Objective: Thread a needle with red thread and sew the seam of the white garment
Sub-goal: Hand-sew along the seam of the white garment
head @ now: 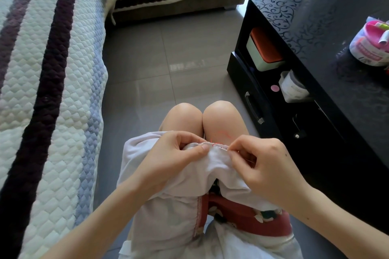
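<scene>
At the bottom centre of the frame the white garment (181, 202) lay over the person's lap, its lower part cut off by the edge. The left hand (168, 160) pinched the seam edge between thumb and fingers. The right hand (267, 166) was closed on a thin needle (221, 147), barely visible. Red thread (223, 133) looped faintly above. At far right, a black tabletop (328, 33) held a partly cropped pouch (372, 44).

Bare forearms, bare knees, no sleeves; red patterned shorts (242, 216) at the lap.
</scene>
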